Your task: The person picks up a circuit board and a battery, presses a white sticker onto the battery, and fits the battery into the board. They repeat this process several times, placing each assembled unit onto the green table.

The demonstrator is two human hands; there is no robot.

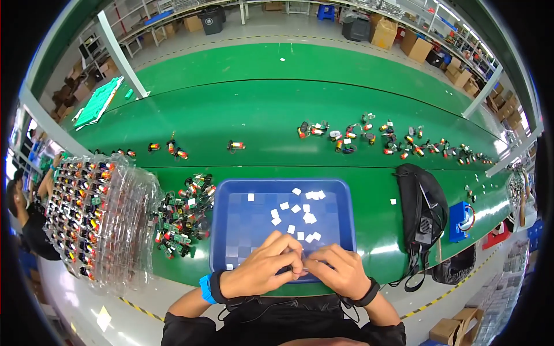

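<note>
Both my hands meet over the near edge of a blue plastic tray (216,230). My left hand (262,265), with a blue band and a black band at the wrist, has its fingers curled in a pinch. Close against it, my right hand (337,270), with a black wristband, is pinched too. Whatever sits between the fingertips is too small and covered to name. Several small white square pieces (284,206) lie scattered in the tray. Left of the tray is a heap of small electronic assemblies (183,216) with green boards, wires and red-and-yellow parts.
Stacked clear plastic trays (109,219) filled with parts stand at the left. A black bag (421,207) and a blue box (460,222) lie to the right. More assemblies (347,138) are strewn along the green belt (271,121) beyond. Another person (36,213) is at the far left.
</note>
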